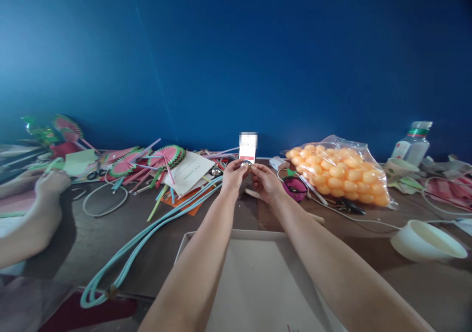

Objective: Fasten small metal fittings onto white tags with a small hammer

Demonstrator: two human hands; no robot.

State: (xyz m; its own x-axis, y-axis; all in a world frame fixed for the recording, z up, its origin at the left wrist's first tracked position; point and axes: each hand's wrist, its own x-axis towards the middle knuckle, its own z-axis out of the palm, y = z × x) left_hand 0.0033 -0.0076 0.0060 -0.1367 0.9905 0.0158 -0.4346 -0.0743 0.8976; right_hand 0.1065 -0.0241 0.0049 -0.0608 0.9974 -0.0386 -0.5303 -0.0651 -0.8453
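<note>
A small dark piece (246, 164), too tiny for me to identify, sits in the head view between the pinched fingertips of my left hand (232, 175) and right hand (267, 180), the grip narrow on both sides. It is right in front of a phone (247, 151), whose bright screen shows dark characters I can't read for certain above a red strip. Print on the paper sheet (190, 173) and the label on the bottle (412, 145) is likewise illegible. An open box (258, 283) lies under my forearms. Pale blue tubes (162, 227) loop beside my left arm; a purple pouch (296, 188) and a clear bag of orange balls (339, 172) crowd my right. Farther left, another person's hand (53, 180) rests near pink-and-green paper fans (167, 156).
</note>
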